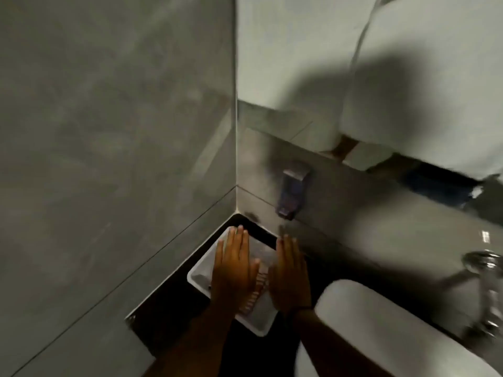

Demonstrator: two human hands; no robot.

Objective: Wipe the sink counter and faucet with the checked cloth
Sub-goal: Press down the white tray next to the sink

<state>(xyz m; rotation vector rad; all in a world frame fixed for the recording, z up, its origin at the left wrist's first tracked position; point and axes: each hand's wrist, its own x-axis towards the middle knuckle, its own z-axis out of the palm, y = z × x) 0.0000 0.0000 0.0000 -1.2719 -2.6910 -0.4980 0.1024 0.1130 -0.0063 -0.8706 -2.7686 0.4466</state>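
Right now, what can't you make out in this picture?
- Checked cloth: none shows in the head view; both hands are flat and open.
- Tray: its contents are half hidden under the left hand and right hand.
- Faucet: cut off by the right edge and blurred.
- Dispenser on the wall: too blurred and dim to read.
- Basin: its bowl is out of frame.

White tray [200,273] wedged in walled corner; basin rim [381,317] close rightward.

Two bare hands [234,270] [290,276], one white rectangular plastic tray [200,278], one white ceramic basin [381,330] near right, one chrome faucet [487,281] far right, one wall-mounted grey dispenser [291,191], one black counter [163,322]
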